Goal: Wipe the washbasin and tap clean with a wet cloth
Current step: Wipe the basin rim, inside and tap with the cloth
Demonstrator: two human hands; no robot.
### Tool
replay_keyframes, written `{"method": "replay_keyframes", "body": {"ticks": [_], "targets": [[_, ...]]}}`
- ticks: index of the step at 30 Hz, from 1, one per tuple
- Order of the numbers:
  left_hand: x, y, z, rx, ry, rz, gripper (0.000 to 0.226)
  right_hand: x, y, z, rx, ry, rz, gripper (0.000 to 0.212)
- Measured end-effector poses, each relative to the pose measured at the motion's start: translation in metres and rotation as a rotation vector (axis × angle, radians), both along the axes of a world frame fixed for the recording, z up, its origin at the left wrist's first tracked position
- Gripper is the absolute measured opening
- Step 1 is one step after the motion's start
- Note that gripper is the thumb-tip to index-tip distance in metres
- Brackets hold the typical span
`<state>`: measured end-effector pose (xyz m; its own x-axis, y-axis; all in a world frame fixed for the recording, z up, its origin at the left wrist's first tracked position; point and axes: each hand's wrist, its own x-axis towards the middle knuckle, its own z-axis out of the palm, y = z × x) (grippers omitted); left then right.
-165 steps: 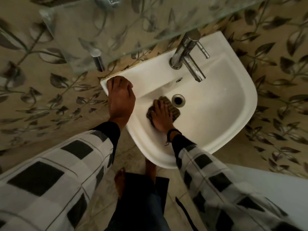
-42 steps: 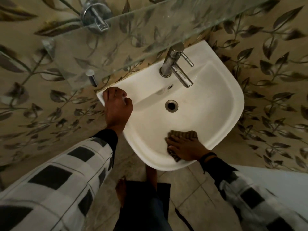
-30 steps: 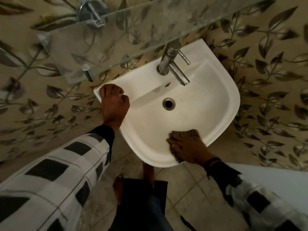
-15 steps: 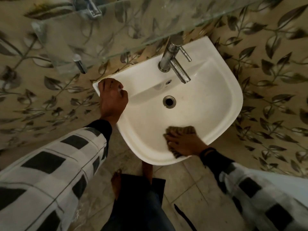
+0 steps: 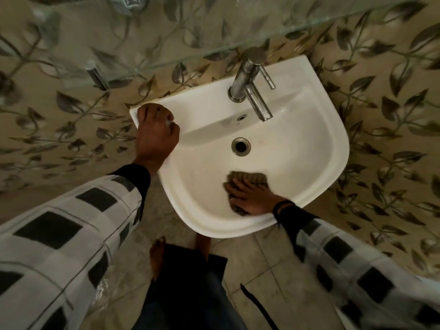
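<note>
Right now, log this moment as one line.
right hand: presses cloth flat on washbasin front inner wall | left hand: grips back-left corner | tap: untouched

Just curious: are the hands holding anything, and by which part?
The left hand grips the washbasin by its far left corner. The right hand merely presses the cloth flat against it.
</note>
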<state>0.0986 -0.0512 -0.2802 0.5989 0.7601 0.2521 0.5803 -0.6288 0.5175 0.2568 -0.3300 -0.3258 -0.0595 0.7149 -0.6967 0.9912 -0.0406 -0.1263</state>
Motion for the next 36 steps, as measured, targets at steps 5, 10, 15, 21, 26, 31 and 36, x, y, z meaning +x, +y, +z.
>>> {"method": "replay_keyframes", "body": {"ticks": [5, 10, 15, 21, 26, 31, 36], "targets": [[0.001, 0.001, -0.002, 0.039, 0.017, -0.002, 0.014, 0.066, 0.008, 0.003, 0.027, -0.271, -0.582, 0.059], [0.001, 0.002, -0.003, 0.036, 0.04, -0.011, 0.014, 0.004, 0.04, -0.023, 0.047, -0.085, -0.602, 0.063], [-0.001, 0.0, -0.001, 0.038, 0.047, -0.016, 0.016, 0.039, -0.004, -0.018, 0.048, -0.066, -0.262, 0.059], [0.001, -0.004, -0.001, 0.045, 0.04, -0.005, 0.018, 0.092, 0.023, -0.014, 0.131, -0.261, -0.661, 0.061], [0.002, -0.003, -0.002, 0.051, 0.033, -0.009, 0.019, 0.037, 0.083, -0.034, 0.253, -0.166, -0.724, 0.061], [0.001, 0.001, -0.005, 0.07, 0.036, -0.027, 0.018, 0.004, 0.043, -0.033, 0.197, -0.004, -0.236, 0.056], [0.0, 0.001, -0.007, 0.074, 0.008, -0.02, 0.017, 0.084, -0.005, -0.01, 0.247, -0.22, 0.063, 0.045]]}}
